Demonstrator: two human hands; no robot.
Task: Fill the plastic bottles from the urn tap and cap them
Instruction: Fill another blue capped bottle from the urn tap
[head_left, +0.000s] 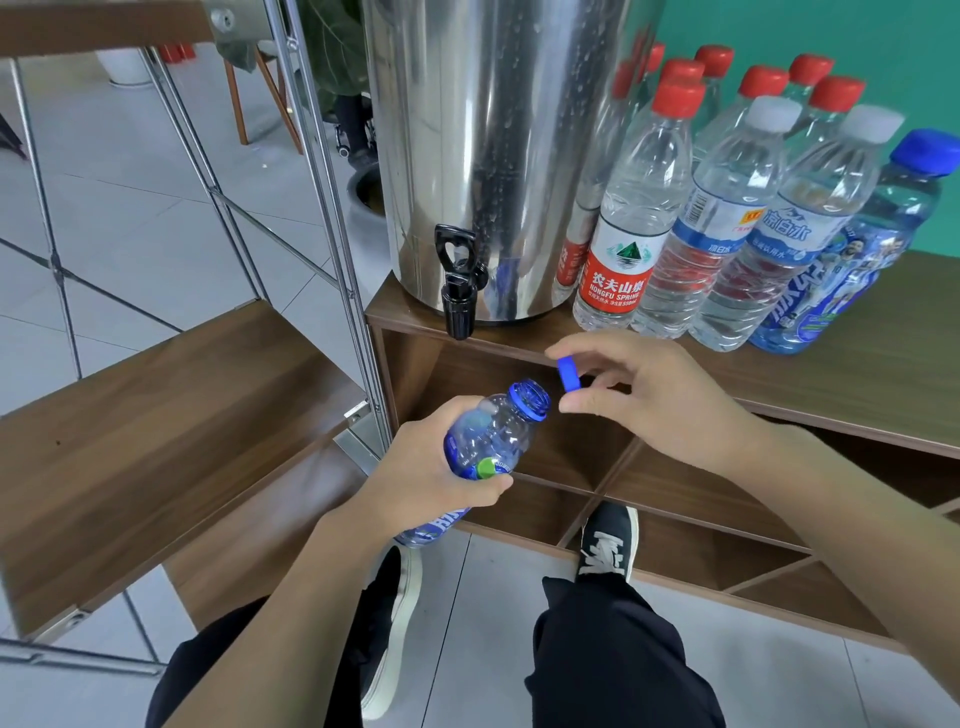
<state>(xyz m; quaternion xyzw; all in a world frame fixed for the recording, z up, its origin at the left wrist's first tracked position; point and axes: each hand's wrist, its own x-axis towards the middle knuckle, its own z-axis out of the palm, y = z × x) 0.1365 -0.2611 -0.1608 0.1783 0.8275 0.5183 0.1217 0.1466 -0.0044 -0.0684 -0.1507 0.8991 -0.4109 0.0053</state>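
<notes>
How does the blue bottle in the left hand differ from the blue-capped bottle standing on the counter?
The held bottle is uncapped, its blue cap pinched in the right hand; the counter bottle wears its cap. The held one tilts in the left hand, while the counter one stands upright. Both are blue-tinted plastic with blue labels.

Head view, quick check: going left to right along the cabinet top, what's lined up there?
Urn tap → steel urn → red-label bottle with red cap → two white-capped bottles → blue-capped bottle at the far right.
</notes>
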